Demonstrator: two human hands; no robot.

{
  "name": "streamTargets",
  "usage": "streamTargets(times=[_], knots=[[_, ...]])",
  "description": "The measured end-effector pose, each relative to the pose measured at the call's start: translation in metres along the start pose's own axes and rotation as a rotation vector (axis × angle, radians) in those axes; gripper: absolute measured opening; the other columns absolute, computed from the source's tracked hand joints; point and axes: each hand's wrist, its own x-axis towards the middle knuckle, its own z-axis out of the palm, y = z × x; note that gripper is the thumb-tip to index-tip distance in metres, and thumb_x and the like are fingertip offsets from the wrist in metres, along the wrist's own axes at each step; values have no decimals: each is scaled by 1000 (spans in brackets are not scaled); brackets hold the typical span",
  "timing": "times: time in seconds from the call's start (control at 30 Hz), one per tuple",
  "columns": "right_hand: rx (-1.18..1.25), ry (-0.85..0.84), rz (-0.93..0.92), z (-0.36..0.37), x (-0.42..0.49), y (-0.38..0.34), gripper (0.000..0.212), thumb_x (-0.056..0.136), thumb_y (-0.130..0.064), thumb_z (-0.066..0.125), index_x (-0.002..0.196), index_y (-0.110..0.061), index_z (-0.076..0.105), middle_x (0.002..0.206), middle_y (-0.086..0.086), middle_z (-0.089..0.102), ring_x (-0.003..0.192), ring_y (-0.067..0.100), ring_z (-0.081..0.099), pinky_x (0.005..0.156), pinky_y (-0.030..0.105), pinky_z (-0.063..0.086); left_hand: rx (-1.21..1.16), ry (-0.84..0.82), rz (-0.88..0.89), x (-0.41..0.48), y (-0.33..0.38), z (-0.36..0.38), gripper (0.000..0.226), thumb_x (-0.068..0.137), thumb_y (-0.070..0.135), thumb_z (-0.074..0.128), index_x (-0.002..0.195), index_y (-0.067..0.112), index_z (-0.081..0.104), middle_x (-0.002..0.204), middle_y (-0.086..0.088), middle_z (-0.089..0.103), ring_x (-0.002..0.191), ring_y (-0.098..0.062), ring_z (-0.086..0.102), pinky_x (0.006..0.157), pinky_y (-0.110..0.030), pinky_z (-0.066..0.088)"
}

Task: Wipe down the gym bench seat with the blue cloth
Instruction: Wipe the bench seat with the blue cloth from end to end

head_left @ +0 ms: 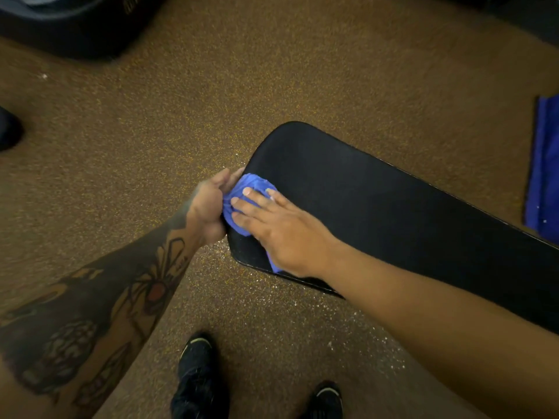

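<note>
blue cloth [248, 192] mostly hidden — right hand [281, 231] presses flat, left hand [211, 204] grasps it at bench seat [378, 207] end.

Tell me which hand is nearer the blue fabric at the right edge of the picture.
Right. The right hand lies flat on the cloth atop the bench, on the blue fabric's side; the left hand grips the bench's end, farther away.
</note>
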Motion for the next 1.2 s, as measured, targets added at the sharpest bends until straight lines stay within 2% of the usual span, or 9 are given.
streamTargets(times=[0.17, 0.3, 0.5, 0.6, 0.7, 0.83, 1.0, 1.13, 1.2], knots=[[-1, 84, 247, -7, 24, 23, 61, 87, -8, 59, 146, -10, 42, 158, 8, 33, 149, 29, 20, 120, 41, 3, 12, -139, -29, -6, 4, -3, 68, 101, 57, 17, 141, 16, 54, 131, -17, 66, 120, -31, 64, 93, -41, 51], [24, -87, -142, -1, 13, 0, 66, 83, -9, 64, 145, -11, 44, 155, 8, 39, 148, 27, 23, 119, 37, 0, -26, -91, -67, -5, 9, -8, 60, 101, 58, 22, 122, 17, 60, 99, -13, 75, 85, -24, 74, 76, -32, 56], [7, 5, 61, -8, 24, 26, 57, 85, -5, 60, 141, -9, 49, 152, 11, 43, 146, 30, 30, 119, 44, 12, 35, -134, -47, -4, 6, -12, 67, 102, 54, 18, 131, 11, 60, 118, -16, 72, 108, -27, 70, 92, -37, 51], [27, -104, -220, -2, 6, -3, 63, 81, -7, 65, 142, -10, 49, 152, 10, 43, 146, 29, 29, 119, 46, 14, 28, -123, -74, -2, 6, -14, 61, 101, 58, 22, 134, 19, 56, 113, -14, 73, 83, -24, 70, 74, -32, 54], [-65, -153, -312, -3, -7, -5, 76, 73, -17, 78, 143, -16, 48, 155, 4, 39, 148, 25, 25, 121, 44, 13, 27, -168, -68, -2, 4, -17, 64, 101, 57, 23, 149, 19, 43, 138, -16, 61, 106, -29, 68, 92, -40, 51], [-16, -50, -126, -8, -4, 4, 61, 80, -6, 64, 139, -12, 52, 151, 9, 44, 145, 31, 32, 118, 48, 17, 30, -141, -33, -4, 1, -13, 60, 104, 51, 23, 149, 16, 44, 130, -12, 67, 103, -25, 70, 93, -38, 51], [-93, -168, -386, -4, -21, -10, 66, 79, -14, 70, 141, -17, 49, 156, 4, 38, 148, 25, 22, 120, 42, 6, 53, -138, -34, -2, -3, -14, 59, 103, 54, 24, 148, 22, 45, 144, -12, 58, 126, -31, 60, 100, -43, 48], [-55, -54, -181, -7, -20, 7, 62, 81, -7, 65, 140, -15, 50, 153, 6, 43, 146, 28, 29, 119, 46, 15, 79, -106, 11, -5, -6, -6, 54, 104, 50, 24, 142, 21, 49, 137, -10, 64, 109, -24, 69, 88, -37, 54], [-44, -86, -214, -4, -27, 3, 64, 82, -6, 63, 143, -14, 47, 154, 6, 41, 146, 29, 28, 120, 48, 17, 99, -92, 35, -7, -8, -1, 51, 105, 48, 23, 138, 22, 51, 134, -9, 66, 107, -23, 70, 85, -35, 54]])
